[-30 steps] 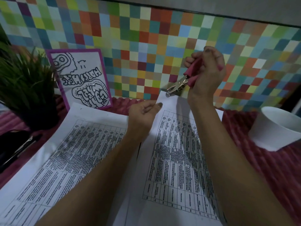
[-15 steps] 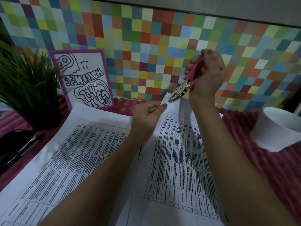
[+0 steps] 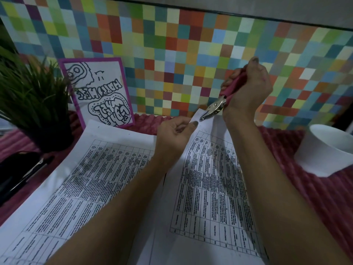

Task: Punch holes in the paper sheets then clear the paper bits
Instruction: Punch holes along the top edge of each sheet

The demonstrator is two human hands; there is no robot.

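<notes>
The left sheet (image 3: pixel 76 188) and right sheet (image 3: pixel 210 188) lie side by side on the table (image 3: pixel 324 203). A plant (image 3: pixel 34 104) and card (image 3: pixel 99 92) stand behind the left sheet; a cup (image 3: pixel 328 150) sits far right.

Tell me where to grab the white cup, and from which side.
Probably best: grip the white cup round its side wall, just under the rim, coming from its left. It stands mouth up on the pink cloth, shows no handle, and its left side faces open cloth; its right side is cut off by the frame.
</notes>
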